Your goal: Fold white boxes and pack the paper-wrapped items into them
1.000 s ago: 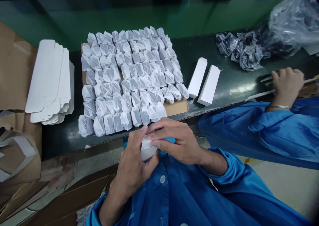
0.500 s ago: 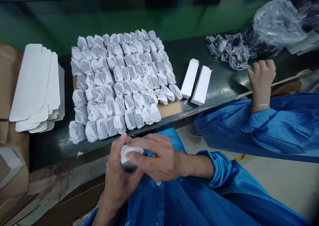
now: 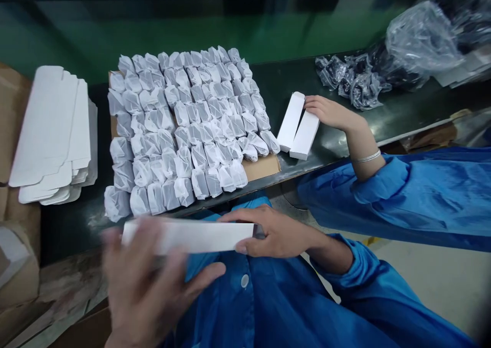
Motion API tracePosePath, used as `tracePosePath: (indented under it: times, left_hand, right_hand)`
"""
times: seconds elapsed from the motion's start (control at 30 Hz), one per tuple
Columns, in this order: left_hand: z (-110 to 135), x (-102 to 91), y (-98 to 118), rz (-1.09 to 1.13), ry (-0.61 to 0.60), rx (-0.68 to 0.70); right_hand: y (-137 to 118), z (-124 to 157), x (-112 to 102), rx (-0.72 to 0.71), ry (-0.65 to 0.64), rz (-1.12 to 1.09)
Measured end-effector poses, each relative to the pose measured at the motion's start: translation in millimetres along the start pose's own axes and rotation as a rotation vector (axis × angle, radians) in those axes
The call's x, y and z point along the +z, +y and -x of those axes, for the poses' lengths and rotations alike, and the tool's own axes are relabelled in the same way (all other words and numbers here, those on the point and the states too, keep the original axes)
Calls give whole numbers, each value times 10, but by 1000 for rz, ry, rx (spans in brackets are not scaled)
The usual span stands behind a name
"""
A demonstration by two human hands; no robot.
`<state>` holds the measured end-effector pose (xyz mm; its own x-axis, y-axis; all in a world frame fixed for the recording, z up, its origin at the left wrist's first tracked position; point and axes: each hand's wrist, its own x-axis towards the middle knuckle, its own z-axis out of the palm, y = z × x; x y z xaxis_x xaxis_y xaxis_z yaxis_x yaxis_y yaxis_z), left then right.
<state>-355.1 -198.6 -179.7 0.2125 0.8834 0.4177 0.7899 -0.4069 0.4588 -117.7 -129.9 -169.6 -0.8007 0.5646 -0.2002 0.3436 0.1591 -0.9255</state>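
Note:
A long, narrow white carton (image 3: 207, 237) lies sideways in front of my blue coat, just off the table's front edge. My right hand (image 3: 276, 233) grips its right end, with the thumb below and the fingers above. Across the carton's left end is my left hand (image 3: 149, 286), smeared by motion, its fingers spread and thumb pointing away. Whether those fingers touch the carton I cannot tell. Beyond my hands, many items wrapped in white paper (image 3: 192, 117) stand in rows on a cardboard sheet (image 3: 263, 169).
A stack of flat white cartons (image 3: 49, 128) lies at left beside brown cardboard boxes (image 3: 15, 128). To the right, a co-worker's hand (image 3: 330, 113) touches one of two white cartons (image 3: 291, 120). Plastic-bagged dark parts (image 3: 353, 77) lie farther right on the dark table (image 3: 276, 74).
The white carton has turned from end-on to lying crosswise. My left hand has opened and moved down-left; my right hand shifted right. The co-worker's hand moved left onto a carton.

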Motion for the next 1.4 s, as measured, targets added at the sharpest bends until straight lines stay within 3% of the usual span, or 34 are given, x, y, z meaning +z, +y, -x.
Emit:
tracePosePath:
  times: [0.07, 0.13, 0.23, 0.3, 0.4, 0.47, 0.53, 0.67, 0.87, 1.03, 1.17, 1.3, 1.4]
  left_hand:
    - [46, -39, -11, -157, -116, 235]
    - [114, -8, -25, -233, -160, 297]
    - [287, 150, -30, -54, -154, 23]
    - [427, 295, -4, 164, -219, -203]
    - [595, 486, 62, 498, -310, -480]
    - [647, 562, 91, 645, -314, -564]
    - [647, 595, 92, 720, -279, -529]
    - [557, 635, 48, 858, -153, -327]
    - [404, 841, 19, 862, -95, -425]
    - [214, 911, 61, 725, -134, -267]
    - [147, 884, 107, 709, -111, -143]
    - [175, 857, 141, 801, -71, -110]
    - [200, 819, 164, 644, -66, -71]
  right_hand:
    - [-23, -27, -136, -99, -75, 35]
    - [13, -75, -226, -157, 97, 167]
    - [153, -175, -297, -101, 493, 698]
    - [251, -238, -322, -94, 489, 1063]
    - [358, -276, -346, -138, 387, 1302]
    - [418, -257, -361, -185, 440, 1358]
    - [481, -219, -381, -296, 491, 1373]
    - [576, -171, -429, -446, 481, 1319]
    - [568, -234, -432, -290, 411, 1170]
    - [565, -186, -482, -239, 396, 1121]
    - [640, 2, -612, -94, 490, 648]
    - [602, 219, -632, 101, 544, 282]
    - [319, 366, -512, 33, 604, -64]
